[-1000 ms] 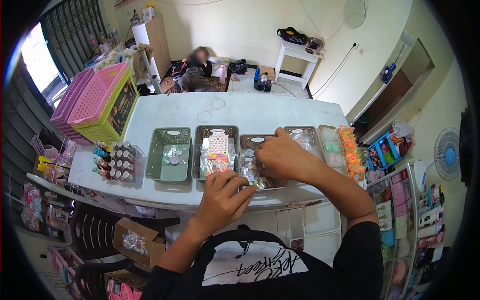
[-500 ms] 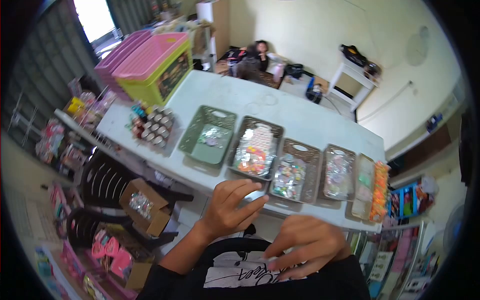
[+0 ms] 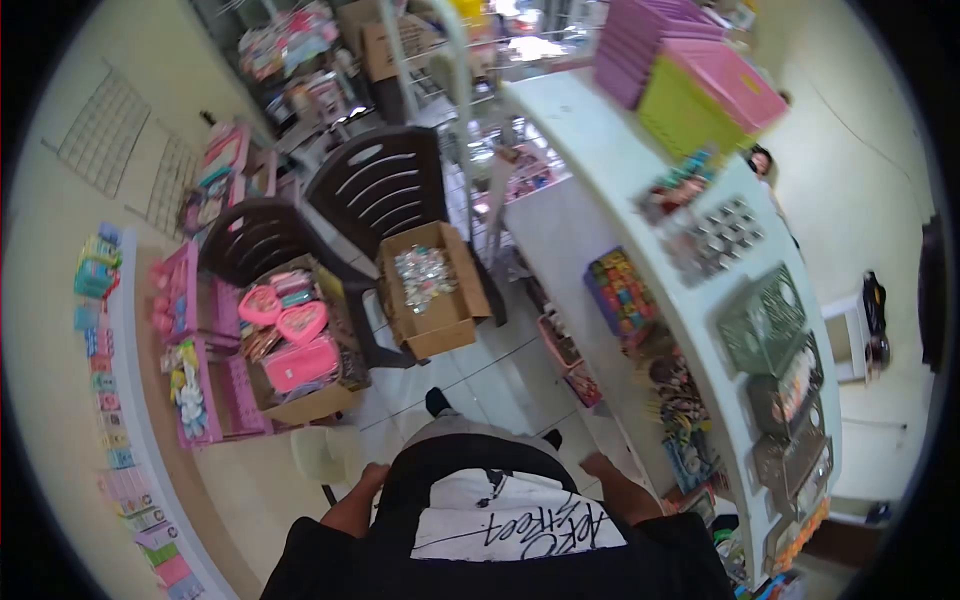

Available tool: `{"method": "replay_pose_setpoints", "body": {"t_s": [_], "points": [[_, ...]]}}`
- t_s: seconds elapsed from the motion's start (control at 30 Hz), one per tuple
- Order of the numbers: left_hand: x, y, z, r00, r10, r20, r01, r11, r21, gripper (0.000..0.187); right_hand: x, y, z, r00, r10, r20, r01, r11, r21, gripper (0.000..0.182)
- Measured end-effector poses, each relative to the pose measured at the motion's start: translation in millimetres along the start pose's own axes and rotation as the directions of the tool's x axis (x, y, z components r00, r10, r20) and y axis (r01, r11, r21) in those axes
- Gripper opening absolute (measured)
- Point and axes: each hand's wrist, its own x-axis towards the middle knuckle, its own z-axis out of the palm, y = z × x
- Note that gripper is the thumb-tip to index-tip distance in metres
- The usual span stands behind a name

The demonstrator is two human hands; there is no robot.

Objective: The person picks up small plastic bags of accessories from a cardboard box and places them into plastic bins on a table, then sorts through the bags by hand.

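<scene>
Both arms hang low beside my body. At the left of my shirt, my left hand (image 3: 373,478) shows only in part, its fingers hidden. My right hand (image 3: 597,465) is lowered near the counter's side, and its fingers cannot be made out. Nothing is visibly held by either one. Ahead, a cardboard box (image 3: 468,335) with small clear packets (image 3: 425,278) sits on a dark plastic chair (image 3: 385,165). Beside it, another carton (image 3: 320,402) on a second chair (image 3: 262,235) holds pink heart-shaped cases (image 3: 302,322) and other goods.
The white counter (image 3: 640,250) runs along my right, with grey-green and brown baskets (image 3: 765,320), metal-topped jars (image 3: 725,235) and stacked crates (image 3: 690,100) on it. Goods fill shelves beneath. Pink crates (image 3: 235,390) and a pale bin (image 3: 320,455) stand left. A person (image 3: 762,162) is beyond the counter.
My view has swung left from the counter to the chairs and boxes. Both hands, earlier raised in front of me near the baskets, are now down at my sides.
</scene>
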Motion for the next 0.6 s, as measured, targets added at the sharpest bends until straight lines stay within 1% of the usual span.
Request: {"method": "replay_pose_setpoints", "body": {"t_s": [0.03,0.07,0.1,0.13,0.17,0.2,0.23,0.27,0.3,0.33,0.37,0.4,0.47,0.53,0.57,0.6], "points": [[-4.5,-41.3,-6.5,0.995,0.065,0.075,-0.069,0.996,0.048,0.045,-23.6,-9.6,-19.3,0.971,0.117,0.209,-0.151,0.976,0.155,0.039],[-7.1,-69.5,-14.8,0.98,0.131,0.15,-0.146,0.985,0.093,0.044,-31.8,-22.3,-38.7,0.886,0.195,0.42,-0.328,0.905,0.271,0.037],[-18.1,-73.5,-31.4,0.982,0.117,0.145,-0.13,0.988,0.084,0.044,-7.1,-24.2,-33.5,0.886,0.187,0.425,-0.317,0.912,0.26,0.037],[-36.8,-77.3,-46.3,0.987,0.105,0.12,-0.109,0.994,0.023,0.044,27.6,-17.9,-16.8,0.954,-0.209,0.216,0.198,0.978,0.071,0.035],[-50.0,-77.1,-55.9,0.991,0.091,0.099,-0.087,0.995,-0.039,0.044,48.3,-18.0,-7.6,0.782,-0.614,0.107,0.622,0.757,-0.201,0.032],[-52.8,-77.3,-58.1,0.992,0.076,0.103,-0.071,0.996,-0.049,0.044,52.8,-52.2,-35.6,0.918,-0.385,-0.096,0.394,0.914,0.099,0.03],[-54.5,-76.8,-59.7,0.998,-0.059,0.032,0.066,0.946,-0.318,0.042,61.5,-101.3,-77.6,0.978,-0.067,-0.199,0.148,0.893,0.425,0.027],[-51.8,-78.0,-60.1,0.978,-0.208,-0.004,0.17,0.807,-0.566,0.041,61.7,-153.8,-135.0,0.95,-0.066,-0.306,0.219,0.838,0.5,0.029],[-41.6,-75.7,-62.7,0.975,-0.219,0.038,0.2,0.792,-0.577,0.039,67.1,-203.3,-182.3,0.869,-0.118,-0.48,0.401,0.736,0.545,0.03],[-36.7,-65.7,-67.1,0.973,-0.227,0.043,0.209,0.785,-0.583,0.039,85.6,-243.9,-218.3,0.863,-0.16,-0.479,0.458,0.648,0.608,0.029],[-33.3,-51.8,-70.5,0.992,-0.127,0.012,0.111,0.809,-0.577,0.04,98.0,-284.7,-252.8,0.812,-0.225,-0.539,0.568,0.515,0.642,0.026],[-31.0,-33.5,-73.9,0.999,-0.025,-0.021,0.009,0.822,-0.569,0.04,110.8,-320.4,-286.0,0.729,-0.302,-0.614,0.673,0.482,0.561,0.024],[-17.9,-4.4,-73.2,0.988,0.126,-0.09,-0.154,0.797,-0.584,0.04,144.1,-382.6,-332.6,0.7,-0.275,-0.658,0.696,0.466,0.546,0.023],[-23.9,37.2,-83.8,0.966,0.212,-0.15,-0.259,0.82,-0.511,0.039,206.5,-420.9,-345.1,0.76,-0.218,-0.612,0.636,0.441,0.633,0.02],[-31.1,59.9,-92.2,0.968,0.198,-0.152,-0.249,0.819,-0.516,0.039,234.5,-435.9,-348.7,0.763,-0.23,-0.604,0.636,0.44,0.634,0.02],[-42.7,81.4,-99.4,0.966,0.206,-0.158,-0.259,0.819,-0.512,0.038,258.3,-448.3,-349.2,0.922,-0.107,-0.373,0.387,0.325,0.863,0.018]]}}
